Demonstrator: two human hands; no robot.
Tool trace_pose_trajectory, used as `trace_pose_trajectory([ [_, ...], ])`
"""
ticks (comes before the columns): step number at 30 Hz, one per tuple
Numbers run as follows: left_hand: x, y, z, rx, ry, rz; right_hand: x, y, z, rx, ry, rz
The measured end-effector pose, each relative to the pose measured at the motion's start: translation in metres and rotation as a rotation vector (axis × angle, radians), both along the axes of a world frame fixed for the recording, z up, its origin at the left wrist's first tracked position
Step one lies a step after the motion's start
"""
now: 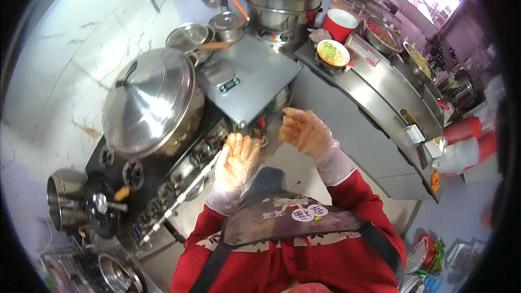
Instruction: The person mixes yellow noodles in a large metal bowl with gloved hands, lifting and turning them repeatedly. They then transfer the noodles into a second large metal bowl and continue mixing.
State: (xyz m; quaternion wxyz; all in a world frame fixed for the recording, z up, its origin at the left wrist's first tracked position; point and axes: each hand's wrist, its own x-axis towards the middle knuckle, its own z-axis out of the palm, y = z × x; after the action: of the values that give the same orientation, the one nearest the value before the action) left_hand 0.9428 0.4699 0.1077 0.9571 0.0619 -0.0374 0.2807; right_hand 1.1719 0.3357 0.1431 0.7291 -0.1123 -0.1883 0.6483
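Note:
My left hand (235, 163) is raised palm-up in front of my apron (281, 219), fingers extended and nothing in it. It is nearest the front edge of the gas stove (179, 195). Opposite it, my right hand (306, 136) hovers with loosely bent fingers, also holding nothing. Both wear clear plastic gloves smeared with an orange-brown coating. Beyond my hands, a digital kitchen scale (223, 78) lies on a steel worktop (264, 73). A large lidded steel pot (152, 101) stands on the stove to the left.
A steel steamer (281, 12) heaped with pale food stands at the back. A bowl with chopped greens (333, 53), a red pot (341, 24) and a basin of red food (383, 36) line the right counter (378, 85). A black wok (101, 219) is at lower left.

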Motion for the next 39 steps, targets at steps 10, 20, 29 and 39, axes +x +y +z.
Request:
trace_pose_trajectory([
  [10, 0.2, 0.12, 0.039, 0.025, 0.015, -0.086, 0.275, 0.132, 0.114, -0.075, -0.526, -0.448],
  [20, 0.341, 0.191, 0.026, -0.004, 0.227, 0.292, 0.616, 0.338, 0.088, -0.551, -1.36, -0.622],
  [29, 0.463, 0.21, 0.069, 0.089, 0.423, 0.476, 0.713, 0.492, 0.07, -0.834, -2.416, -0.015],
  [39, 0.514, 0.257, 0.07, 0.18, 0.58, 0.477, 0.765, 0.549, 0.086, -0.632, -2.04, -0.258],
])
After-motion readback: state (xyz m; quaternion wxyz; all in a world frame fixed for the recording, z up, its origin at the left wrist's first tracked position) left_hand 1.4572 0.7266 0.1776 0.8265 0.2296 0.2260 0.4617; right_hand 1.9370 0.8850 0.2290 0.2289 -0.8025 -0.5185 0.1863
